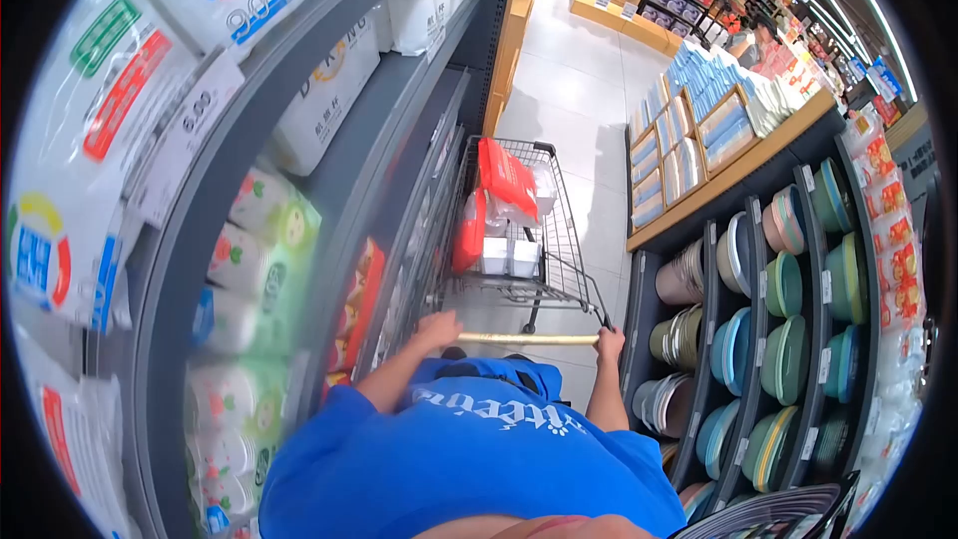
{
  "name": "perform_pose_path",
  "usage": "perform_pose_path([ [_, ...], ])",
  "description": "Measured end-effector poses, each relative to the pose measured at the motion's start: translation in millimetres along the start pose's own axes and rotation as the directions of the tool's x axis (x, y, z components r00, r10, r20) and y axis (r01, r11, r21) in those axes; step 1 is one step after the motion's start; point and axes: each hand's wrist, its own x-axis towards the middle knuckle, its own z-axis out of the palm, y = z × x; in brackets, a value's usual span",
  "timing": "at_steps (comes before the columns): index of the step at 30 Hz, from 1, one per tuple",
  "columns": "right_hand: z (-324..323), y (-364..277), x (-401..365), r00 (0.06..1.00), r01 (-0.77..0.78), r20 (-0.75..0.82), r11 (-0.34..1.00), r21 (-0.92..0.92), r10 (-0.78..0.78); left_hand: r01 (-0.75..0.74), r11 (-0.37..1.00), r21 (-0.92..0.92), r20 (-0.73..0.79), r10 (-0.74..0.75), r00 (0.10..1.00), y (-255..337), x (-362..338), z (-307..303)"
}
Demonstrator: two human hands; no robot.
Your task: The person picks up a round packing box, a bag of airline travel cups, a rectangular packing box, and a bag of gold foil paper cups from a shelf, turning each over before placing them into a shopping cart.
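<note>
My left hand point(437, 328) is closed at the left end of the pale yellow handle point(539, 339) of a shopping cart. At the handle's right end, the fingers of my right hand point(610, 341) are wrapped round it. In front of the hands stands the dark wire cart point(569, 250). Inside lie a red package point(508, 180), another red package point(469, 232) and white box-shaped items point(511, 257). Something in clear or white wrapping is partly hidden beside them.
Close on the left, shelves point(339, 180) carry bagged paper cups point(249, 289). To the right, a rack point(709, 339) holds stacked bowls point(785, 359), below folded blue-and-white goods point(699, 80). A pale tiled aisle point(564, 70) runs ahead. Another person point(753, 43) is at the far right.
</note>
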Motion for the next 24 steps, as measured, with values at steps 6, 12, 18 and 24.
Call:
perform_pose_path([
  [6, -15.0, 17.4, -19.3, 0.986, -0.083, 0.162, 0.976, 0.202, 0.050, 0.143, 0.990, 0.006, -0.030, -0.143, 0.989, 5.5, -17.0, 6.0],
  [12, -56.1, 45.5, -51.3, 0.942, -0.105, 0.326, 0.992, 0.070, 0.077, 0.230, 0.973, -0.006, -0.032, -0.230, 0.973, -2.2, -50.3, 50.4],
  [18, -107.9, 87.3, -91.9, 0.906, -0.208, 0.407, 0.961, 0.184, 0.118, 0.284, 0.959, -0.016, 0.050, -0.283, 0.958, 13.1, -106.3, 97.4],
  [24, -150.4, 125.4, -105.2, 0.909, -0.203, 0.390, 0.974, 0.100, 0.149, 0.276, 0.958, -0.075, 0.194, -0.258, 0.947, 27.6, -146.8, 138.0],
])
